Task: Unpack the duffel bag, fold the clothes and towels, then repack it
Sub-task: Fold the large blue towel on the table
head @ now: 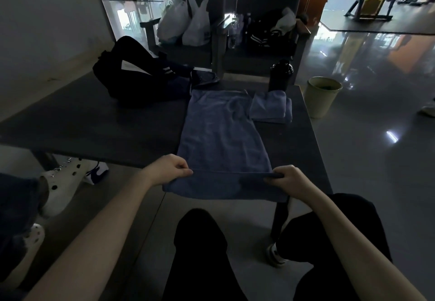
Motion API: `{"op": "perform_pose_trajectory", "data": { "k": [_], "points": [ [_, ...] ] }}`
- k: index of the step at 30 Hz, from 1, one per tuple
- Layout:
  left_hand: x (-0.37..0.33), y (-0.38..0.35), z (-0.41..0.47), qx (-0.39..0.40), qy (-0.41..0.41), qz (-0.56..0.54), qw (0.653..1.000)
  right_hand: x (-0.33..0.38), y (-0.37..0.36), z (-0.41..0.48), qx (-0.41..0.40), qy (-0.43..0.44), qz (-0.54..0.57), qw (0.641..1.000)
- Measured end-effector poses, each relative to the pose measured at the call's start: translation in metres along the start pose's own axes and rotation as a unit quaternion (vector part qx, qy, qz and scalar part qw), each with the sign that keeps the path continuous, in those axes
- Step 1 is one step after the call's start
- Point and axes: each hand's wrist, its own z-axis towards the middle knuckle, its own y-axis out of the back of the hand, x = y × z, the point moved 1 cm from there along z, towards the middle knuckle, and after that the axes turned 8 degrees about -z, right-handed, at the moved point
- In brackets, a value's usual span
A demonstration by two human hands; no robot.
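A blue towel (223, 133) lies spread lengthwise on the dark table (94, 122), its near end hanging over the front edge. My left hand (169, 169) pinches the towel's near left corner. My right hand (286, 179) grips the near right corner. A folded blue towel (270, 108) sits just right of the spread one. The black duffel bag (131, 75) lies open at the table's back left, with dark clothes (202, 78) spilling out beside it.
A black bottle (280, 75) stands behind the folded towel. Two chairs beyond the table hold white plastic bags (186, 20) and dark items (266, 32). A pale bin (321, 96) stands on the floor at right. Another person's white clogs (61, 183) are at left.
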Motion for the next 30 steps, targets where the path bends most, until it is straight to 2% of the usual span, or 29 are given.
{"op": "perform_pose_trajectory", "data": {
  "k": [4,8,12,19,30],
  "points": [
    [-0.002,0.008,0.001,0.001,0.002,-0.027,1.000,-0.002,0.010,0.003,0.018,-0.025,0.071,0.997],
    [-0.001,0.019,0.007,-0.012,-0.002,-0.076,0.997,-0.001,0.016,0.012,-0.047,-0.036,0.113,0.992],
    [0.003,0.025,0.024,-0.098,-0.003,-0.114,0.989,0.004,0.013,0.025,-0.129,-0.065,0.164,0.976],
    [0.009,0.024,0.066,-0.204,0.036,-0.161,0.965,0.020,0.003,0.055,-0.211,-0.100,0.151,0.961],
    [0.009,0.027,0.128,-0.283,0.066,-0.139,0.947,0.022,-0.004,0.123,-0.203,-0.130,0.101,0.965]
  ]
}}
